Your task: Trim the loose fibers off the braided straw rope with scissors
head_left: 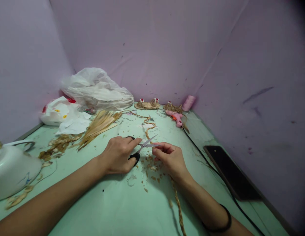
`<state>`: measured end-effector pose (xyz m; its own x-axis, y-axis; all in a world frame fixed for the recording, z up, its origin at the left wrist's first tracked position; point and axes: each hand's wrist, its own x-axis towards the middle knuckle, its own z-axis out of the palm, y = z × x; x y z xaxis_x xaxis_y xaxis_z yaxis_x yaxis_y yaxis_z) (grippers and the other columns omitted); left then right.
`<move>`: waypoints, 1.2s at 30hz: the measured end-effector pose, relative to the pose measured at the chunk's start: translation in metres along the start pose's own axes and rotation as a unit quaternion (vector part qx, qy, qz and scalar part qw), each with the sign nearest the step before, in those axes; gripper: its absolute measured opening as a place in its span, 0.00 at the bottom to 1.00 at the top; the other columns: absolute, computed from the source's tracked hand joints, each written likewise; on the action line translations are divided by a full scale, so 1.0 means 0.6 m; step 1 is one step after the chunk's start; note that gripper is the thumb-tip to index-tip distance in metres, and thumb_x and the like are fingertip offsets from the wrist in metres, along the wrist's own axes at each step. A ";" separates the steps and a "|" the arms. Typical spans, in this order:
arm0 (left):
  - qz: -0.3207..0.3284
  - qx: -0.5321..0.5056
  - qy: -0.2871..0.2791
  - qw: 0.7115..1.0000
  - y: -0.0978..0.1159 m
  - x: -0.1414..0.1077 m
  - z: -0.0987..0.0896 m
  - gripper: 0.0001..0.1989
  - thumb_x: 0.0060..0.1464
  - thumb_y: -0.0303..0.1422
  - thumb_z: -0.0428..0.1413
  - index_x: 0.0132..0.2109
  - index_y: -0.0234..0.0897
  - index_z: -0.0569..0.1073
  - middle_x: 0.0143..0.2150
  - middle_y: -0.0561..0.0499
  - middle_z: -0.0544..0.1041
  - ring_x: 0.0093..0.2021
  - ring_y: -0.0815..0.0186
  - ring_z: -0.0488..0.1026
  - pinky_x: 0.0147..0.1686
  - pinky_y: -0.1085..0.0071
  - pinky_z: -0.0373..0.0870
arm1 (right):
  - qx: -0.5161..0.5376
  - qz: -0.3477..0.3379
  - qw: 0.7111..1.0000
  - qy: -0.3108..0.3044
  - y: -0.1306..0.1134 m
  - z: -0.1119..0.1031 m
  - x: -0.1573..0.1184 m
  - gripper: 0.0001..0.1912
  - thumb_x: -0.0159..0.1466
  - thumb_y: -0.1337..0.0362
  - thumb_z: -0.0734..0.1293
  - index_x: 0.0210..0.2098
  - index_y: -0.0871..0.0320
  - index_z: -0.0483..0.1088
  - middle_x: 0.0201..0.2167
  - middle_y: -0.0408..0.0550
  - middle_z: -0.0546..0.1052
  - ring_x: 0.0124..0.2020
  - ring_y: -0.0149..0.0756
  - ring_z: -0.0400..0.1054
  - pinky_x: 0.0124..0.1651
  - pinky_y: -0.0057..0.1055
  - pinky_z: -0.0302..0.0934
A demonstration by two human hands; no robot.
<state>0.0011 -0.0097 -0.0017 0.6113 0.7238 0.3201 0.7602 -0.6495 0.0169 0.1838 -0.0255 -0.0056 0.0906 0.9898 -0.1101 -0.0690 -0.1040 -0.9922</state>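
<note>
My left hand (pixel 119 154) is closed around the black handles of a pair of scissors (pixel 143 145), fingers and thumb in the loops. The blades are apart and point right, their tips close to my right fingertips. My right hand (pixel 171 159) pinches a braided straw-coloured cord (pixel 177 200); the bit between the fingertips is mostly hidden. One length of cord hangs from below this hand toward the front edge, and another winds away behind the blades. Small straw clippings (pixel 152 168) are scattered on the green tabletop (pixel 113 203) beneath the hands.
At the left lie a bundle of dried straw strips (pixel 98 127), a white bowl (pixel 17 170) and plastic bags (pixel 95 90). Toward the back right are a pink glue gun (pixel 175 118), a thread spool (pixel 189 103) and woven pieces (pixel 147 105). A phone (pixel 231 173) and a black cable (pixel 204 157) lie right.
</note>
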 end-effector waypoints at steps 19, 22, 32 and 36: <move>0.049 0.026 -0.066 0.996 -0.014 0.001 -0.004 0.28 0.44 0.29 0.47 0.56 0.37 0.60 0.31 0.48 0.73 0.27 0.61 0.69 0.25 0.67 0.62 | 0.031 0.025 0.997 -0.065 -0.012 -0.008 -0.001 0.06 0.42 0.68 0.69 0.22 0.61 0.73 0.12 0.39 0.69 0.14 0.25 0.59 0.20 0.24 0.53; 0.042 -0.002 -0.070 0.997 -0.014 0.000 -0.003 0.30 0.43 0.27 0.47 0.56 0.37 0.59 0.32 0.49 0.74 0.28 0.62 0.70 0.26 0.68 0.62 | 0.027 0.017 0.997 -0.071 -0.014 -0.008 -0.004 0.05 0.43 0.68 0.69 0.22 0.61 0.73 0.13 0.39 0.70 0.15 0.25 0.60 0.19 0.24 0.52; -0.028 -0.208 -0.005 0.978 -0.013 0.004 -0.008 0.20 0.43 0.25 0.48 0.45 0.40 0.70 0.26 0.56 0.73 0.24 0.71 0.68 0.26 0.77 0.60 | 0.101 0.037 0.992 -0.064 -0.013 -0.005 -0.002 0.08 0.41 0.66 0.70 0.23 0.61 0.71 0.14 0.39 0.70 0.14 0.23 0.57 0.20 0.25 0.58; -0.204 -0.392 0.095 0.892 -0.020 0.013 -0.002 0.19 0.44 0.32 0.53 0.45 0.31 0.69 0.29 0.51 0.74 0.26 0.70 0.68 0.27 0.75 0.64 | 0.130 0.058 0.987 -0.079 -0.004 -0.004 -0.003 0.09 0.43 0.66 0.70 0.25 0.61 0.69 0.15 0.39 0.69 0.14 0.23 0.57 0.21 0.26 0.60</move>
<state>-0.0034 0.0033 0.0019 0.2143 0.9329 0.2893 0.4785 -0.3585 0.8016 0.1861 -0.0272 -0.0029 -0.0883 0.9775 -0.1916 -0.3243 -0.2101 -0.9223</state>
